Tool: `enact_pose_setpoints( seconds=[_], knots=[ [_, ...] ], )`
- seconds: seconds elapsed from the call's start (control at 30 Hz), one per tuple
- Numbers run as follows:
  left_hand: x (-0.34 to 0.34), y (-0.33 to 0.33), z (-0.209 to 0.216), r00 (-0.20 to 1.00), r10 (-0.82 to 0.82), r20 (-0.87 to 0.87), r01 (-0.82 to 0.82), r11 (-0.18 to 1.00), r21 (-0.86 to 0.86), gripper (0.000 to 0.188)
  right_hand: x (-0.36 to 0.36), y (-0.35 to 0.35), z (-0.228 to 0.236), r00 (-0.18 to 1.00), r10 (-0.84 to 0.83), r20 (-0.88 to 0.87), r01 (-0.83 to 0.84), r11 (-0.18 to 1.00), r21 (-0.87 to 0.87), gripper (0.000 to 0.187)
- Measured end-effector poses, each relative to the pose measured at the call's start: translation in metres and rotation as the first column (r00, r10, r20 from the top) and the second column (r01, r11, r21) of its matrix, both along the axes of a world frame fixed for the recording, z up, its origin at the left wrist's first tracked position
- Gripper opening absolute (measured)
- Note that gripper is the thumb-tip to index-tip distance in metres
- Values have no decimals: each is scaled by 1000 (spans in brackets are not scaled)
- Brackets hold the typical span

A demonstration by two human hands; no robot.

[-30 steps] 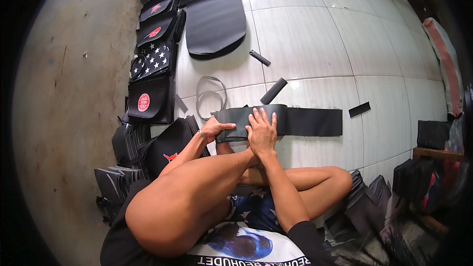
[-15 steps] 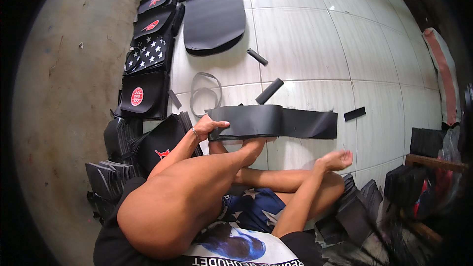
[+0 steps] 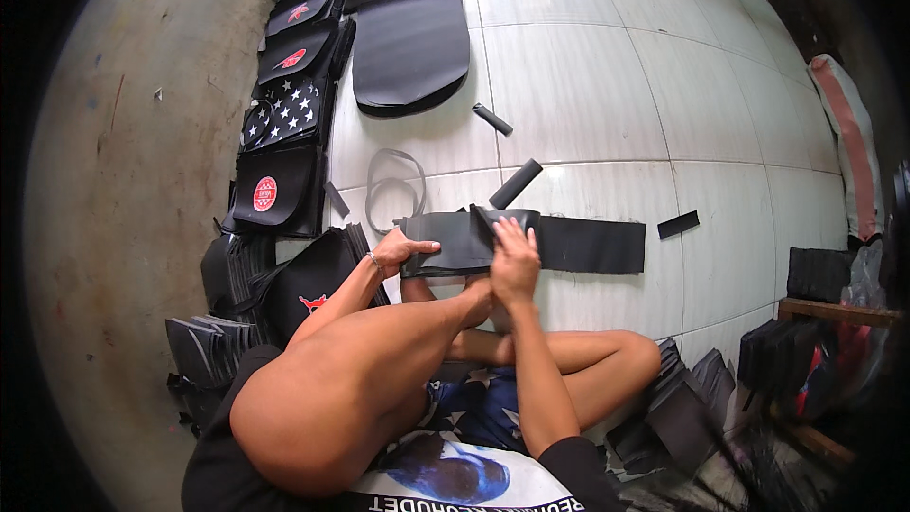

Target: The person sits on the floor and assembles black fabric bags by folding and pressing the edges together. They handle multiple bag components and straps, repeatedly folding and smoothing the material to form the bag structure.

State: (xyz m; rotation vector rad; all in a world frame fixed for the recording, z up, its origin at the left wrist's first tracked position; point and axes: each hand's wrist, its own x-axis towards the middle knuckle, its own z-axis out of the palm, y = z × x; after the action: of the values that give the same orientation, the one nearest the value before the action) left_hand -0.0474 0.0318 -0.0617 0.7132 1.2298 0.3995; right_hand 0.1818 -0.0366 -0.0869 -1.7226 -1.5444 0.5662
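Note:
My left hand (image 3: 403, 251) is closed on the left end of a stack of black sheet-material strips (image 3: 436, 239), its thumb lying on top. Over the middle of the stack, the fingers of my right hand (image 3: 517, 256) are stretched out against the top strip. Beside those fingers, part of the top strip curls up into a fold (image 3: 483, 220). To the right, a longer strip end (image 3: 595, 245) lies out flat. My foot (image 3: 477, 296) is at the near edge of the stack; what is under my right palm is hidden.
Black flaps with printed designs (image 3: 275, 185) line the left wall. A pile of rounded black sheets (image 3: 412, 47) lies ahead. Curled offcuts (image 3: 517, 183) and a grey band loop (image 3: 424, 180) are on the tiles. Stacked black pieces (image 3: 682, 408) sit at my right knee.
My right hand has come from the right, apart from the strips, onto the middle of the stack. The top strip now has a raised fold there. My left hand keeps its hold.

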Motion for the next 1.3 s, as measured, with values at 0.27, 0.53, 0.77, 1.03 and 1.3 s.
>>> enact_pose_setpoints(
  seconds=[0.27,0.53,0.77,1.03,1.3],
  knots=[
    [-14,-2,-3,999,45,1,-45,999,-5,49,126,-44,-22,399,-841,-366,914,397,82,21],
    [3,0,0,999,36,-20,-37,999,-20,48,-23,1,22,958,64,279,-29,991,-130,74],
    [-4,1,-3,1000,-5,-17,5,999,-42,45,14,5,-10,958,-131,-254,152,986,66,26],
    [-12,-3,5,1000,17,5,-17,1000,11,53,102,-23,5,521,-747,-413,848,507,152,21],
    [2,-5,3,999,13,-35,-13,1000,-6,45,-33,3,23,946,166,279,-125,980,-158,72]
  ],
)
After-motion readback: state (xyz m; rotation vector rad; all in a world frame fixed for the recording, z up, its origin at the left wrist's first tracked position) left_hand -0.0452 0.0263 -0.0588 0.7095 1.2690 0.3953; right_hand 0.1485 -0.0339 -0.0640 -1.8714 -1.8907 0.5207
